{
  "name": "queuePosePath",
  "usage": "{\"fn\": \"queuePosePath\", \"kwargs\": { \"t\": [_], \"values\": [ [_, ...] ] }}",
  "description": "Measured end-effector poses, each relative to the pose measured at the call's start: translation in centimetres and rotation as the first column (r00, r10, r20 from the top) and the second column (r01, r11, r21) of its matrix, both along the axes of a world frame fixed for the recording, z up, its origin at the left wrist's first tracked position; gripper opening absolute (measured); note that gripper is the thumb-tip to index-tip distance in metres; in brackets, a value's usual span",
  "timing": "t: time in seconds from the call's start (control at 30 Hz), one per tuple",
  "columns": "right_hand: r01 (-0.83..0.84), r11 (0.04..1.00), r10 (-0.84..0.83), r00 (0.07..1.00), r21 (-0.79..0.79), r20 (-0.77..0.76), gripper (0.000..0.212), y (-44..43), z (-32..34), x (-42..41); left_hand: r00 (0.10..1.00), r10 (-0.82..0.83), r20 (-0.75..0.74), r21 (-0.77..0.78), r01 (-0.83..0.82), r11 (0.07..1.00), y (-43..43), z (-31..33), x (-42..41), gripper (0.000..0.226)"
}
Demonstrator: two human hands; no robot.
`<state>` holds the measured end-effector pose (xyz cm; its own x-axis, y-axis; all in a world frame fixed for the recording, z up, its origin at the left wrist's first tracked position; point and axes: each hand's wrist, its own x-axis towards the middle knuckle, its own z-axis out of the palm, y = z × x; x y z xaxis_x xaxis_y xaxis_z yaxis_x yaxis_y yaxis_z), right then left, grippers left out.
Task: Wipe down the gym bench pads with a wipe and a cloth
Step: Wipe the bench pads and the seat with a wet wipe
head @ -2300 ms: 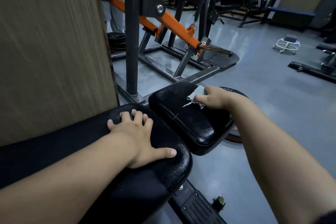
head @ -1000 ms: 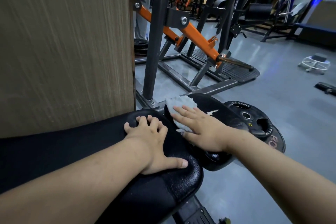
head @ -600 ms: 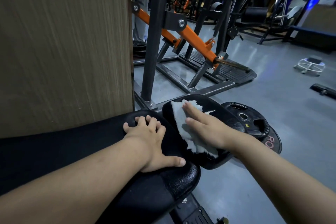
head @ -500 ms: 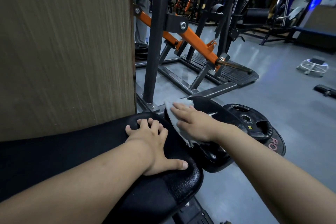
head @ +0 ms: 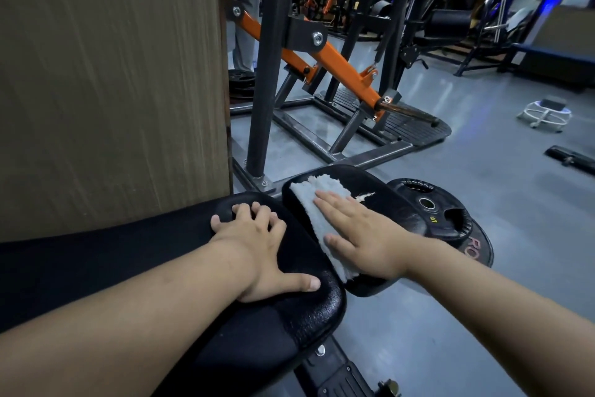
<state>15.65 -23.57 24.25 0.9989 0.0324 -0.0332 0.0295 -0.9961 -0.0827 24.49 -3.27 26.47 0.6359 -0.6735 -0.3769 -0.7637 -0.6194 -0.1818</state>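
Observation:
Two black bench pads lie before me: a long pad (head: 167, 271) near me and a smaller seat pad (head: 380, 197) beyond it, with a torn white patch in its cover. A white cloth (head: 318, 203) is spread along the seat pad's left side. My right hand (head: 360, 232) lies flat on the cloth with fingers straight, pressing it onto the pad. My left hand (head: 260, 248) rests palm down on the end of the long pad, fingers spread, holding nothing.
A brown panel wall (head: 112, 81) rises close on the left. An orange and black machine frame (head: 322, 55) stands just beyond the pads. Black weight plates (head: 441, 219) lie on the grey floor right of the seat pad. A person's grey trouser legs (head: 241, 10) show behind the frame.
My right hand has kept sliding the cloth back and forth over the seat pad; now the cloth lies stretched along the pad's left edge. My left hand has stayed planted.

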Motion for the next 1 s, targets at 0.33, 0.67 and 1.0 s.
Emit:
{"fn": "queuePosePath", "kwargs": {
  "t": [0.33, 0.67, 1.0],
  "values": [
    [0.088, 0.995, -0.089, 0.996, -0.041, -0.024, 0.066, 0.7, 0.0, -0.8, 1.0, 0.013, -0.002, 0.023, -0.013, 1.0, -0.3, 0.4, -0.1, 0.126],
    [0.074, 0.996, -0.075, 0.997, -0.041, -0.025, 0.063, 1.6, 0.2, 7.4, 0.999, 0.032, -0.013, 0.024, -0.031, 0.999, -0.3, 0.4, -0.1, 0.126],
    [0.044, 0.998, -0.039, 0.994, -0.047, 0.098, 0.071, 1.2, -1.1, -4.0, 1.0, 0.027, 0.006, 0.017, -0.027, 0.999, -0.2, 0.3, -0.2, 0.128]
  ]
}}
